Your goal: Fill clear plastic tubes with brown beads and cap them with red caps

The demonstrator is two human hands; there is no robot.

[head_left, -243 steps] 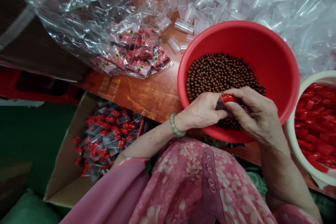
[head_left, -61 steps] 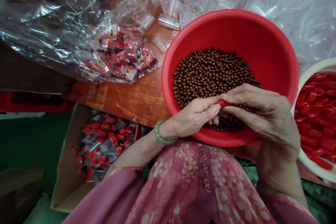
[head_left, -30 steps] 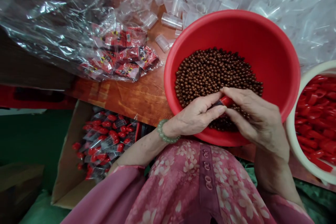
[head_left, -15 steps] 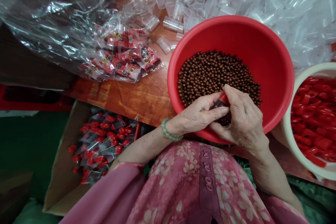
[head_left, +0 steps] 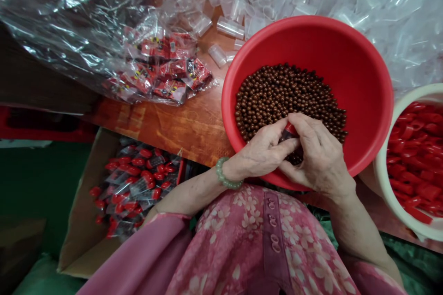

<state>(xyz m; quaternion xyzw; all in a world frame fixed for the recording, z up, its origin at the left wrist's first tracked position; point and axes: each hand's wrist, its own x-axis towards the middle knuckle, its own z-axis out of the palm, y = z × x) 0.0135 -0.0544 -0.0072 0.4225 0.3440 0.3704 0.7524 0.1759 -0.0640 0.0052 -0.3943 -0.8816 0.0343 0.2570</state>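
Observation:
A red basin (head_left: 367, 97) holds a heap of brown beads (head_left: 284, 97). Over its near edge, my left hand (head_left: 268, 150) grips a small clear container with a red cap (head_left: 290, 129) between thumb and fingers. My right hand (head_left: 314, 152) is closed around the same container from the other side, its fingers on the red cap. The two hands touch, and they hide most of the container. Some brown beads show between my hands, below the container.
Clear plastic tubes (head_left: 230, 27) cover the back of the wooden table (head_left: 166, 126). Red packets (head_left: 173, 69) lie in clear plastic at left. A white tub (head_left: 382, 166) of red caps stands right; a cardboard box (head_left: 81, 212) of red-capped containers sits lower left.
My hands and the capped container have shifted slightly left over the basin. The grip of both hands looks nearly the same. The view has moved a little.

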